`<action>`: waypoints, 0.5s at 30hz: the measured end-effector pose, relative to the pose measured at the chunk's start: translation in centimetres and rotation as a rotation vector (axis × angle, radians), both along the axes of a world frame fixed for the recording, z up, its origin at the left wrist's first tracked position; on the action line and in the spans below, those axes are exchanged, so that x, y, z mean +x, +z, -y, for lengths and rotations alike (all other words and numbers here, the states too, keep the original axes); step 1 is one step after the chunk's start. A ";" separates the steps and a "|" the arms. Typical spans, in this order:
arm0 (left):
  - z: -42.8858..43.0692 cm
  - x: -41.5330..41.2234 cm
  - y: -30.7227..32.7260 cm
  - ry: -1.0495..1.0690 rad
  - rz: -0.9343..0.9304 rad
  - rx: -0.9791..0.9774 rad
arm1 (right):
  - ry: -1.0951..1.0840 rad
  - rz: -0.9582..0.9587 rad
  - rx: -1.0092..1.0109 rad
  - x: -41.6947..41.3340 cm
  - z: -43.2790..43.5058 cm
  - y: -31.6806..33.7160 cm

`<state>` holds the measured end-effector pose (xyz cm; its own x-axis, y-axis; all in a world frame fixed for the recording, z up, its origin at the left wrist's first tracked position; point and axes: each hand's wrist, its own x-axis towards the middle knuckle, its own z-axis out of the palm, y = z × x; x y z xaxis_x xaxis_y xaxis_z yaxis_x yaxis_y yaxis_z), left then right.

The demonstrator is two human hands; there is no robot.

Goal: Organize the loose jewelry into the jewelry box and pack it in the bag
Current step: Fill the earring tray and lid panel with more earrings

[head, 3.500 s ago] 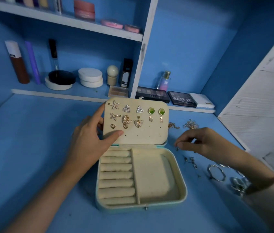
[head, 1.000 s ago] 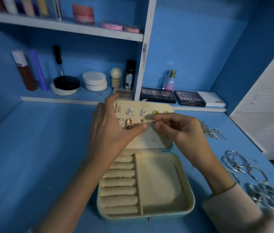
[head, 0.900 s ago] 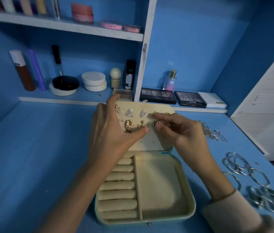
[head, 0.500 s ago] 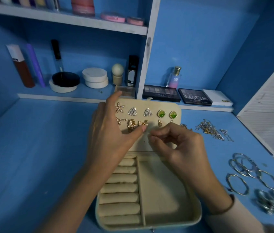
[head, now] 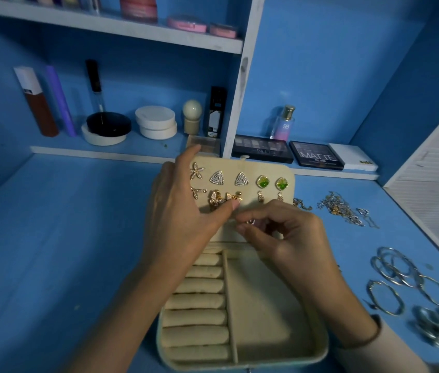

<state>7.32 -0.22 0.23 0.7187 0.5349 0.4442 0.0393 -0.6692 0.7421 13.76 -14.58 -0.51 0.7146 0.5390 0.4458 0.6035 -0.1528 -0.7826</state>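
Observation:
An open cream jewelry box [head: 318, 348] lies on the blue table, its lid [head: 253, 168] raised and studded with several earrings. My left hand [head: 183, 211] grips the lid's left side, thumb pressed on its front. My right hand [head: 283, 232] pinches a small earring [head: 250, 222] just in front of the lid's lower rows. Ring rolls fill the box's left half; the right compartment holds nothing. No bag is in view.
Tangled chains [head: 345, 208] lie right of the lid. Several silver bangles [head: 401, 281] lie spread at the right edge. Shelves behind hold cosmetics, a perfume bottle [head: 283, 122] and eyeshadow palettes [head: 318, 156]. A white louvred panel [head: 436, 173] stands at the right.
My right hand picked up a small earring from the table at the right, brought it to the lid, then moved it down from the upper rows to the lower rows. The left hand stayed on the lid.

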 end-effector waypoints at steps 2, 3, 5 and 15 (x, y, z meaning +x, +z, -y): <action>0.0 0.0 0.0 0.001 -0.004 -0.003 | 0.034 -0.046 0.014 -0.1 0.0 0.2; 0.0 0.0 0.0 0.001 -0.003 -0.004 | 0.053 -0.060 0.017 -0.2 0.1 0.3; -0.1 0.0 0.0 0.000 0.002 -0.005 | 0.073 -0.063 0.016 -0.2 0.1 0.3; 0.0 0.1 0.0 0.005 -0.004 -0.013 | 0.068 -0.084 0.041 -0.3 -0.5 0.4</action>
<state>7.44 -0.25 0.20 0.7178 0.5440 0.4346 0.0454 -0.6594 0.7504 13.48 -14.10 -0.15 0.7128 0.5700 0.4087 0.5435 -0.0805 -0.8355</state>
